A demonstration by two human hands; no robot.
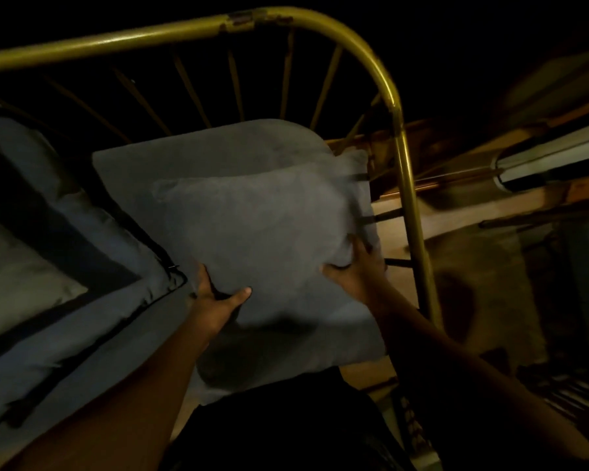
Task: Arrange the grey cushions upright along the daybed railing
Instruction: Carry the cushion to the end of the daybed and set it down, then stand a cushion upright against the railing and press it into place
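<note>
The room is dark, lit only enough to show a daybed seen from above, with a wooden floor [405, 212] to its right. A curved, brass-coloured metal railing [393, 96] with thin spindles arches over the head end and runs down the right side; its paint is chipped near the top of the bend. A large grey-blue padded mattress cover [82, 239] with dark piping and a zip at its corner fills the left.

Against the railing's corner a soft grey fabric cushion [218, 158] leans roughly upright. In front of it, a second grey square cushion [259, 232], plump and matte, is held between both hands, its right edge touching the side rails.

The left hand [215, 300] grips the held cushion's lower left corner, thumb on the front face. The right hand [354, 270] clasps its lower right edge, fingers curled into the fabric.
</note>
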